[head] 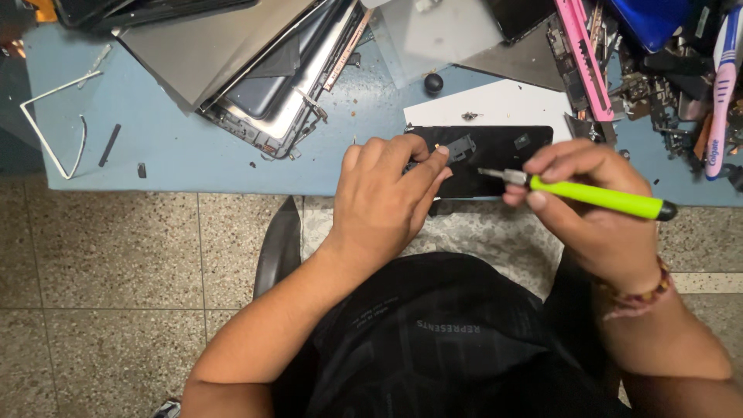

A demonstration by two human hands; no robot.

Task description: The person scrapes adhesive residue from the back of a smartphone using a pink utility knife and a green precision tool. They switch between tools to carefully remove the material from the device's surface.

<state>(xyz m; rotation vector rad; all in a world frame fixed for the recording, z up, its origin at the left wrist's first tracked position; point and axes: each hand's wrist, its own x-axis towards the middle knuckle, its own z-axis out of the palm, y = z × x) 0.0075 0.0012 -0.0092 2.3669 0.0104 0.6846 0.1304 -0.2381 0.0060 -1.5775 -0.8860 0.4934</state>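
Green screwdriver in right grip — tip over black phone.

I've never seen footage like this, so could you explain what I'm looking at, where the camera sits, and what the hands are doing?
There is no machine here: a person wears a camera on the head, looking down at their own two hands. The left hand rests on a black opened phone lying on a blue table. The right hand holds a green-handled screwdriver, tip pointed at the phone. A dismantled laptop, a pink utility knife, a toothbrush and loose parts lie around.
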